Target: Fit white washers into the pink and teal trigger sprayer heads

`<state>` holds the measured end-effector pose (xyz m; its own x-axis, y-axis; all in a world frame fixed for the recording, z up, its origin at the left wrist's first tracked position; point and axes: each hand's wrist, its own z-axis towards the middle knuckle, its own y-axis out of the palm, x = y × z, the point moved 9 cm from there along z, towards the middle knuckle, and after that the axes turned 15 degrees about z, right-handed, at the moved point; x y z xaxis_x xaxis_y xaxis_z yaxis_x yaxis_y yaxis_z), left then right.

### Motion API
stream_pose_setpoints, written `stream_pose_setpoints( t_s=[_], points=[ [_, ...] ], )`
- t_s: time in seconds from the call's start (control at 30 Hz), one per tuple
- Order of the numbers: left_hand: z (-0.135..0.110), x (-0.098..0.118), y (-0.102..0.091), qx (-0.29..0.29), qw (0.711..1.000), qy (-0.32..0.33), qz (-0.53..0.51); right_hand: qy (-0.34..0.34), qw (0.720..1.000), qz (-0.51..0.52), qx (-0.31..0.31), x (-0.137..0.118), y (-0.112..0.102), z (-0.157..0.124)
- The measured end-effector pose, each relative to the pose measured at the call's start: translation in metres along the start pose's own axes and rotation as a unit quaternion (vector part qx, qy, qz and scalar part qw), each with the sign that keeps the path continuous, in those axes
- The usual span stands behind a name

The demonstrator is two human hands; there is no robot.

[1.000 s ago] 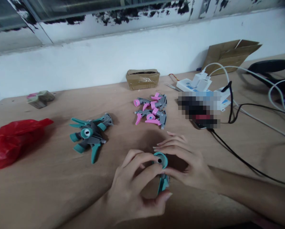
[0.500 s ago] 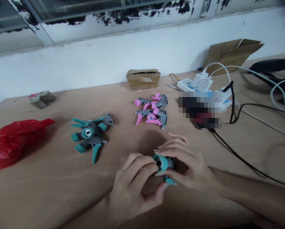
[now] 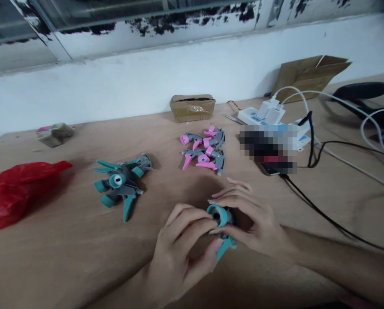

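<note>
Both my hands are closed around one grey and teal trigger sprayer head [image 3: 223, 252], low over the front of the table. Its round teal collar points toward my left, with a dark hole inside. My right hand [image 3: 251, 214] grips the collar and grey body from the right. With its fingers at the collar's left rim, my left hand [image 3: 182, 244] has its thumb against the teal trigger. To the left lies a pile of teal and grey sprayer heads [image 3: 119, 182]. Farther back is a group of pink and grey sprayer heads [image 3: 207, 150].
A red plastic bag [image 3: 24, 189] lies at the left, near a small greenish block [image 3: 55, 135]. Along the wall stand a small cardboard box [image 3: 192, 109] and a larger open box [image 3: 303, 79]. A power strip [image 3: 251, 116] and cables [image 3: 327, 219] spread over the right side.
The sprayer head has turned slightly in my hands, and more of its teal trigger shows below the collar. My left thumb has shifted a little to the left.
</note>
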<state>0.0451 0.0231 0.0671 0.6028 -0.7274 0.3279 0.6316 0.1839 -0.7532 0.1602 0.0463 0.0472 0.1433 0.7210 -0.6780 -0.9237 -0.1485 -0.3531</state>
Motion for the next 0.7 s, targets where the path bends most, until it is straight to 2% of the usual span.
stream_pose_setpoints(
  t_s=[0.13, 0.33, 0.57, 0.7],
  points=[
    [0.0002, -0.0026, 0.0032, -0.037, 0.999, -0.001, 0.011, -0.002, 1.000, -0.007, 0.003, 0.0008, -0.0032, 0.0010],
    [0.0001, 0.0025, -0.0036, 0.004, 0.999, 0.039, -0.001, -0.009, 1.000, -0.005, -0.018, -0.0021, 0.0011, -0.0012],
    [0.0043, -0.0005, 0.0021, -0.022, 1.000, -0.015, -0.014, -0.039, 0.998, -0.027, -0.031, -0.0049, 0.0019, -0.0010],
    [0.0042, -0.0025, 0.0056, -0.045, 0.999, -0.021, -0.023, -0.049, 0.997, -0.039, -0.035, -0.0066, 0.0019, 0.0000]
  ],
)
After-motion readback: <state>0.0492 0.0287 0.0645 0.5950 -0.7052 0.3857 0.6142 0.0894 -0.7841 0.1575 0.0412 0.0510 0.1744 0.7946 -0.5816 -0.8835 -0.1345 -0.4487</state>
